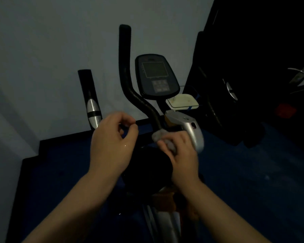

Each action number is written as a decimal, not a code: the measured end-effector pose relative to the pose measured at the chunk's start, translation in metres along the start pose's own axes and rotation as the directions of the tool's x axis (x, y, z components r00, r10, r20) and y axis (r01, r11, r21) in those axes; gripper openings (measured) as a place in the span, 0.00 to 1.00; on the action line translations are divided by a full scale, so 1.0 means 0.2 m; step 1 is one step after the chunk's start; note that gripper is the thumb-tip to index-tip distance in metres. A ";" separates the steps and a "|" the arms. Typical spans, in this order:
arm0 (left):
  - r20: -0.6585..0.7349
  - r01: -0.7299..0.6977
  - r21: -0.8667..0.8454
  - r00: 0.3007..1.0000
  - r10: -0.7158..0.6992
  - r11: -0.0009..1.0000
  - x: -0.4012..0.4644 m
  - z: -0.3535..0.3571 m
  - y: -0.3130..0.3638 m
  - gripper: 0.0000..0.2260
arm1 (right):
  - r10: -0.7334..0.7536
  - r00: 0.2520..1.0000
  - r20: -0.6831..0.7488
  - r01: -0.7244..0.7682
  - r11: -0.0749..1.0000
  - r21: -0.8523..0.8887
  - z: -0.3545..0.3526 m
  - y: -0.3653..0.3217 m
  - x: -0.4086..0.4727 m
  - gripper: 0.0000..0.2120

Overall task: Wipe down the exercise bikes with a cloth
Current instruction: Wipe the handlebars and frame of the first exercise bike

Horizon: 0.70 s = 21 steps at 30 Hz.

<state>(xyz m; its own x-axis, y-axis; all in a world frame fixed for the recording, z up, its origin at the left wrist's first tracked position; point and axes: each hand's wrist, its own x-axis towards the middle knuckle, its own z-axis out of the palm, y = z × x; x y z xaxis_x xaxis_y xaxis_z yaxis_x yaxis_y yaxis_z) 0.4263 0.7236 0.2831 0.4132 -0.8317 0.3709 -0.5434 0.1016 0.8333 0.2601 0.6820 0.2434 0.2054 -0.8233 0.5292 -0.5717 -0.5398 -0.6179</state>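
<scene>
An exercise bike stands in front of me in dim light, with a dark console and a curved black handlebar rising to its left. My right hand grips a bunched grey cloth and presses it against the base of that handlebar, beside the silver housing. My left hand hovers to the left of the bar, fingers curled with thumb and forefinger nearly touching, holding nothing that I can see. A second handle, black with a silver band, stands further left.
A pale wall runs close behind the bike, with a dark skirting above a blue floor. A large dark machine stands at the right. A whitish tray sits behind the console. The bike's lower frame runs down between my arms.
</scene>
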 end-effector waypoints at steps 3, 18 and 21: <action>0.142 0.012 0.177 0.989 -0.038 0.984 0.02 0.05 -0.01 0.04 | -0.154 0.986 0.070 0.156 0.988 -0.023 0.05 0.07 0.09 0.10; 0.163 0.077 0.280 0.979 -0.126 0.957 0.01 0.11 -0.05 0.07 | -0.059 0.994 0.089 0.053 0.996 0.068 0.10 0.09 0.28 0.08; 0.158 0.072 0.297 0.980 -0.123 0.952 0.00 0.10 -0.05 0.07 | -0.028 0.993 0.119 0.015 0.994 0.104 0.06 0.11 0.14 0.14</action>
<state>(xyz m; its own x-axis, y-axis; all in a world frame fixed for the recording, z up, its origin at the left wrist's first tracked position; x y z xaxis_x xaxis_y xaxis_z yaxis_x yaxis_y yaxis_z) 0.4165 0.7106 0.2670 0.3560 -0.9138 0.1957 -0.7045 -0.1249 0.6986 0.2631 0.6448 0.2378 0.3141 -0.8231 0.4732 -0.4825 -0.5676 -0.6671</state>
